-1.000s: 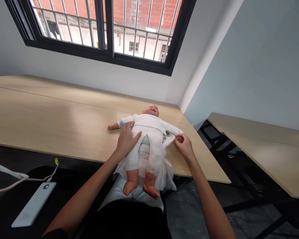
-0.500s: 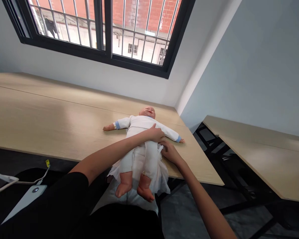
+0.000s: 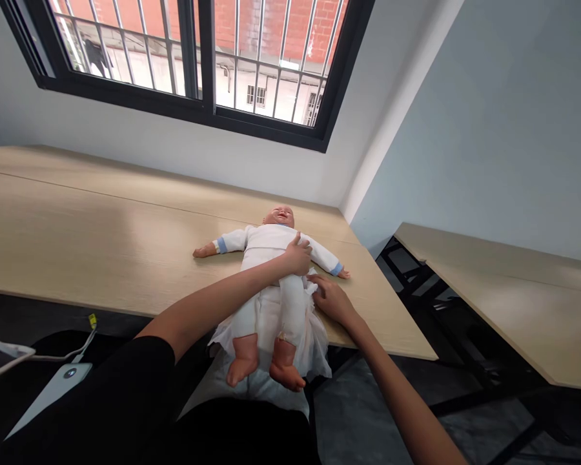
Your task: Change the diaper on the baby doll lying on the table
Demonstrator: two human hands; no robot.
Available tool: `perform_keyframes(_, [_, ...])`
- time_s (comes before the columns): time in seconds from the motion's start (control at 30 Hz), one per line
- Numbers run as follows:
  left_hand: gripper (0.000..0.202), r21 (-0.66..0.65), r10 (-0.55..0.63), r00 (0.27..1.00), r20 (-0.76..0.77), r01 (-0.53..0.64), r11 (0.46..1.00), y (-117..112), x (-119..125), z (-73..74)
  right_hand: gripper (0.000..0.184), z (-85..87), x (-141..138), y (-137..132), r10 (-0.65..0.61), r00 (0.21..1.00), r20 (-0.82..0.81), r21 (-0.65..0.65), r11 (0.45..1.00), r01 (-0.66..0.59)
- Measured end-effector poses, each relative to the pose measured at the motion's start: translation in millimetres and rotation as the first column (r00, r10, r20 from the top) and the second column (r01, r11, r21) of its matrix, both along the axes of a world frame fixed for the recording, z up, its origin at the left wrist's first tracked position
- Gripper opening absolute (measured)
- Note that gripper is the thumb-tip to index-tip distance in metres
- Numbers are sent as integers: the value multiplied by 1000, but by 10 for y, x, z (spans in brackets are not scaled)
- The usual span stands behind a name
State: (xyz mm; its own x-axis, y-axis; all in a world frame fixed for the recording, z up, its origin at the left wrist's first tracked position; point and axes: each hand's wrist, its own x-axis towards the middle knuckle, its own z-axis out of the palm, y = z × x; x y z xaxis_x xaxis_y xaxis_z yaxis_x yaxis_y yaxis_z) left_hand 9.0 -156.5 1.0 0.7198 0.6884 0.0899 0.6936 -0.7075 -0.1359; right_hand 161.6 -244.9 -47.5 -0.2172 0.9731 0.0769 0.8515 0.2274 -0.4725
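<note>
A baby doll (image 3: 266, 255) lies on its back on the counter (image 3: 101, 226), arms spread, in a white long-sleeved suit with blue cuffs; its bare feet overhang the near edge, above a crumpled white cloth (image 3: 317, 355).

Window (image 3: 198, 64) daylight, soft shadows, warped edges

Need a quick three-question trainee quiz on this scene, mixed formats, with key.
1. Which hand rests on the chest of the doll?
2. True or false: the doll lies face down.
3. Fill in the blank: the sleeve cuffs of the doll's top are ____.

Key:
1. The left hand
2. False
3. Blue
</note>
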Motion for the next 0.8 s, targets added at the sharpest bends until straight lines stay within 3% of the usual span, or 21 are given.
perform_keyframes(0.2, [40, 32, 36, 996, 78, -39, 999, -30, -15, 8, 51, -86, 25, -3, 11, 998, -69, 18, 1000, -10])
perform_keyframes(0.33, [30, 0, 63, 989, 131, -63, 998, -42, 28, 74, 54, -124, 41, 59, 7, 997, -81, 32, 999, -5])
perform_keyframes(0.47, [34, -26, 96, 969, 226, -93, 995, 5, 15, 144, 58, -148, 76, 172, -11, 998, -58, 35, 999, 13])
perform_keyframes(0.63, [30, -65, 110, 924, 365, -93, 994, 111, -84, 133, 59, -126, 10, 350, 18, 995, -101, 28, 999, -15])
perform_keyframes(0.73, [28, -70, 110, 895, 433, -88, 994, 152, -109, 105, 49, -69, -127, 503, 75, 984, -160, 50, 996, -68])
perform_keyframes(0.8, [27, -74, 110, 879, 463, -85, 994, 168, -110, 93, 37, -27, -222, 615, 37, 983, -179, 68, 997, -25])
